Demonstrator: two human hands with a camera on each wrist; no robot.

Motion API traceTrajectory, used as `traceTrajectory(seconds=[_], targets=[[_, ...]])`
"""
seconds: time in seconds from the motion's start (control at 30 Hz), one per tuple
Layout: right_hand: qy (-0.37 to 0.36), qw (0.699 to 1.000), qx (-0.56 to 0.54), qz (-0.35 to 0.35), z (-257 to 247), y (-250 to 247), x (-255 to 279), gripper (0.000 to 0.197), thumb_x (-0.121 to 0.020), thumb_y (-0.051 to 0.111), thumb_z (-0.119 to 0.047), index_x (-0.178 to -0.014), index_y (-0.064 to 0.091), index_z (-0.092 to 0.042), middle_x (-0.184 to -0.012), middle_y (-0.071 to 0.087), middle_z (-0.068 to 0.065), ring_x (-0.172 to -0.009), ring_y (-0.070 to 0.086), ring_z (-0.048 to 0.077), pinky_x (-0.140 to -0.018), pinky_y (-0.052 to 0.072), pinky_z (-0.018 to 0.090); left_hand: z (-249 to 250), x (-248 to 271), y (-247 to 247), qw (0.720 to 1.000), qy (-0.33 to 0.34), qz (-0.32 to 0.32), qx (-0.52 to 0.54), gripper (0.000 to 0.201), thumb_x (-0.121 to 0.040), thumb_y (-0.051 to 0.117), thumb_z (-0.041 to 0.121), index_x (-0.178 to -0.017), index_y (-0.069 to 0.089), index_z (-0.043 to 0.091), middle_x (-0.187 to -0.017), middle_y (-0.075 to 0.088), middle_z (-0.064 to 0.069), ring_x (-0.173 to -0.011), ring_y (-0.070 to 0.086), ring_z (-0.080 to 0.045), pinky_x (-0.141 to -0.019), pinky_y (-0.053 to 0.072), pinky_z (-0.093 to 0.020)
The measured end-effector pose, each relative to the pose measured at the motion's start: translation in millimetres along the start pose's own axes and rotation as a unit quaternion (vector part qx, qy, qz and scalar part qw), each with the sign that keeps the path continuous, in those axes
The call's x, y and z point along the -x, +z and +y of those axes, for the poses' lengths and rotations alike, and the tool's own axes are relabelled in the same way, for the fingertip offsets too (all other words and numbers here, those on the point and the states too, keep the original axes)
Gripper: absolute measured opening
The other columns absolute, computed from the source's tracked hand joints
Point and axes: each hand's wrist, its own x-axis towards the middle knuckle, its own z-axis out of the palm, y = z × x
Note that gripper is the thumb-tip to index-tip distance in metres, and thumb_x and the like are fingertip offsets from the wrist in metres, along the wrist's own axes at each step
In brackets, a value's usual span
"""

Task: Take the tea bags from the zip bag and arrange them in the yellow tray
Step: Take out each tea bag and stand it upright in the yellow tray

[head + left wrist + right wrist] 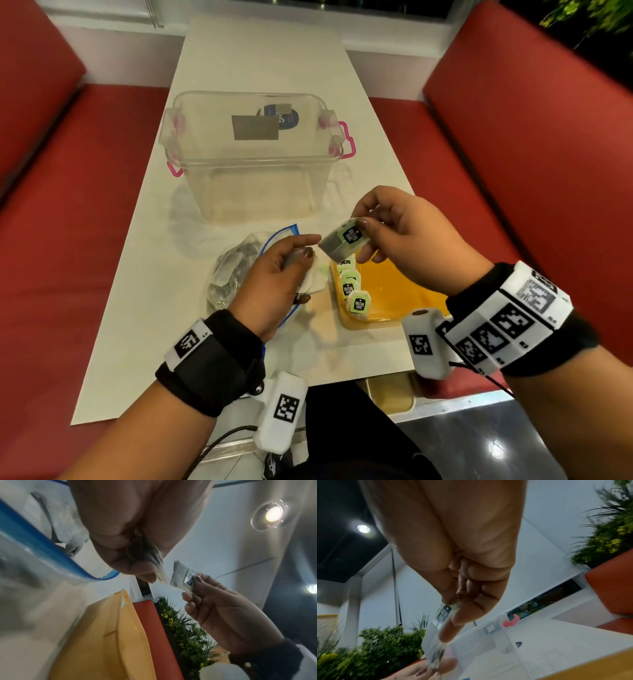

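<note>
My right hand pinches one pale green tea bag with a black label, above the far left corner of the yellow tray. Several tea bags lie in a row along the tray's left edge. To the left, my left hand grips a small bunch of tea bags over the clear zip bag, which lies crumpled on the table with its blue zip edge showing. In the left wrist view the bunch of tea bags sits close to the right hand's tea bag, apart from it.
A clear plastic box with pink latches stands open behind the hands in the middle of the white table. Red bench seats flank the table on both sides. The tray's right part is bare.
</note>
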Motion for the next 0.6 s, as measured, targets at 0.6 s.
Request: traceTrajectory(seconds=[0.6], targets=[[0.072, 0.994, -0.08, -0.003, 41, 3, 5, 0.001, -0.087, 0.067, -0.011, -0.089, 0.067, -0.012, -0.081, 0.072, 0.008, -0.072, 0.072, 0.021, -0.061, 0.053, 0.033, -11, -17, 11, 0.973, 0.122, -0.01, -0.195, 0.013, -0.091, 0.065, 0.026, -0.102, 0.069, 0.02, -0.106, 0.069, 0.002, -0.103, 0.064, -0.013, -0.092, 0.051, -0.037]])
